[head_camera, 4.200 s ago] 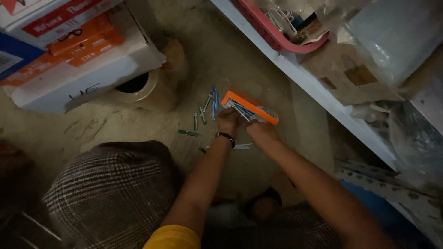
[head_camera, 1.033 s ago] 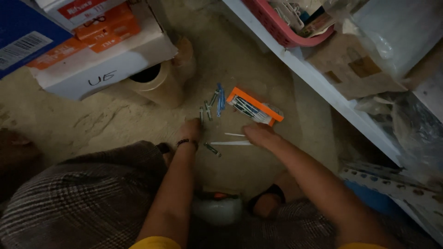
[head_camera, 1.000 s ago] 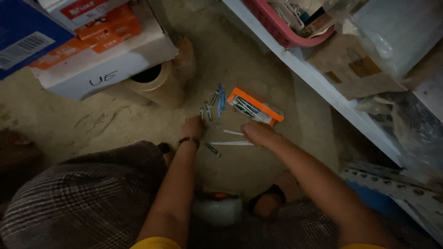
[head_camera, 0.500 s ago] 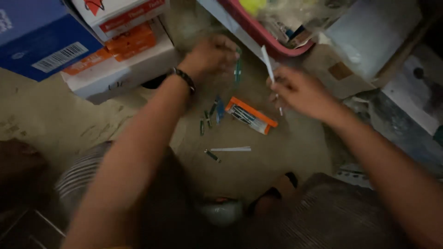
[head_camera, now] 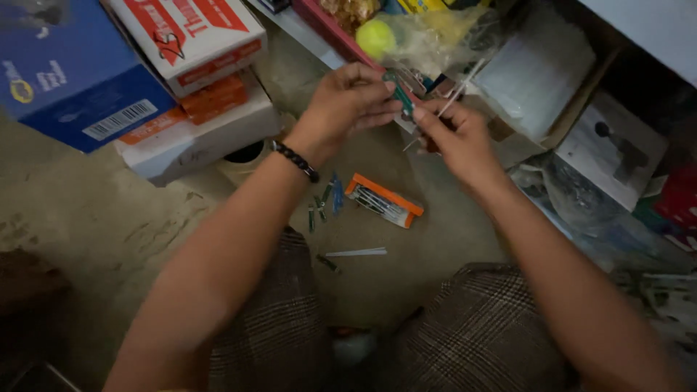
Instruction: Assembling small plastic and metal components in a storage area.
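Rough matt concrete floor (head_camera: 87, 218), glossy cardboard boxes (head_camera: 80, 80), woven checked cloth trousers (head_camera: 479, 334).

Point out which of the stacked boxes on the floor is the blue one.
The blue box lies at the far left of the stack, beside the white-and-red box; the box under them is white with orange.

Single head-worn view, looking steeply down, close over both raised hands, floor (head_camera: 87, 218) beyond; no second view

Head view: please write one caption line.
Left hand pinches small green plastic plug; right hand holds thin white stick.
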